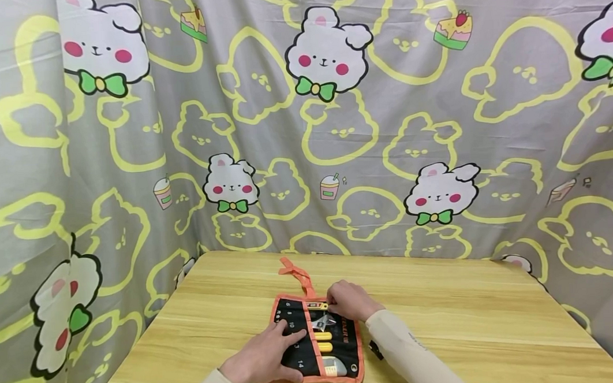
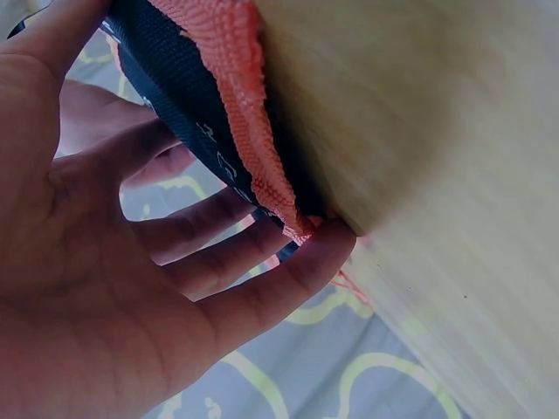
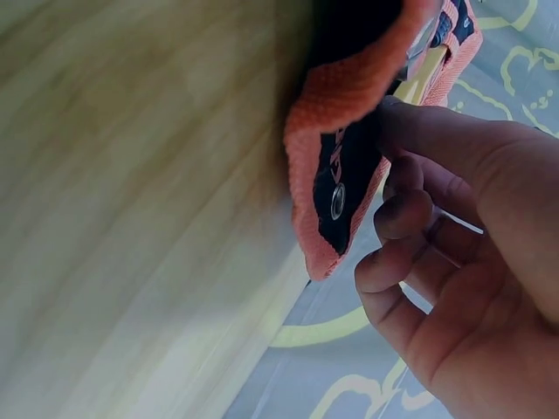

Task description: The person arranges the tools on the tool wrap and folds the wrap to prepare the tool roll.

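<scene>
A black tool roll (image 1: 350, 351) with orange edging lies spread on the table, printed numbers down its left part. My left hand (image 1: 265, 353) rests on that part with spread fingers; in the left wrist view, the left hand (image 2: 113, 262) has fingertips against the orange edge (image 2: 249, 113). At the roll's far end, my right hand (image 1: 351, 301) has curled fingers at the end of a slim yellow utility knife (image 1: 318, 306). The right hand (image 3: 472, 244) hides part of the contact in the right wrist view. Yellow handles (image 1: 324, 347) and a metal-coloured tool (image 1: 324, 322) sit in the pockets.
A grey and cream tool (image 1: 334, 366) sits in the nearest pocket. An orange tie strap (image 1: 299, 276) trails from the roll's far edge onto the wooden table (image 1: 447, 300). A patterned grey curtain (image 1: 277, 135) hangs behind the table and along its sides.
</scene>
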`<state>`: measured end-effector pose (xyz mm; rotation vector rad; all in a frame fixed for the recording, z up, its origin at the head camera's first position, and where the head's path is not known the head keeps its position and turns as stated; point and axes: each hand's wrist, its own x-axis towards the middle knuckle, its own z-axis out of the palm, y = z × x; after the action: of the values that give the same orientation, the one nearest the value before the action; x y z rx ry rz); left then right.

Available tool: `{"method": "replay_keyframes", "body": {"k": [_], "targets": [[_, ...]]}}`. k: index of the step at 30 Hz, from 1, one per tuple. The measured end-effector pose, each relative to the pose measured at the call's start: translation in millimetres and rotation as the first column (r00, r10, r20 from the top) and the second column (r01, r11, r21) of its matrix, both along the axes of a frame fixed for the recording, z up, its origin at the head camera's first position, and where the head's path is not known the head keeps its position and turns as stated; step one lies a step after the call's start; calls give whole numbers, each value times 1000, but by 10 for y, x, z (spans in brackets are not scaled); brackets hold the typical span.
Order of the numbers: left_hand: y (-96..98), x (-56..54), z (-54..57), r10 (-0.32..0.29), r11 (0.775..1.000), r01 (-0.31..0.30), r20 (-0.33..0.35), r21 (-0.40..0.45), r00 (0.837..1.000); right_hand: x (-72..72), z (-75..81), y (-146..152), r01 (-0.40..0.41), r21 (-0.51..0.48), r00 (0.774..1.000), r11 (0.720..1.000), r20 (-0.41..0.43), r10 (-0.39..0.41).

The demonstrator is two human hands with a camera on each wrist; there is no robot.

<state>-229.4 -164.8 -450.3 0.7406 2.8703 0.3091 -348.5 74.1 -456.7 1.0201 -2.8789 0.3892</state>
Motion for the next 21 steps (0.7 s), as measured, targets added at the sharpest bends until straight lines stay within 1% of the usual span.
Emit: {"method": "replay_keyframes", "body": {"k": [10, 21], "targets": [[1, -5, 11, 1, 1000, -1, 14, 6, 1000, 0, 14, -64, 5, 23, 1000, 1000, -19, -5], [0, -7, 6, -4, 1000, 4, 7, -1, 1000, 6, 17, -93, 0, 25, 1000, 1000, -30, 1]]}}
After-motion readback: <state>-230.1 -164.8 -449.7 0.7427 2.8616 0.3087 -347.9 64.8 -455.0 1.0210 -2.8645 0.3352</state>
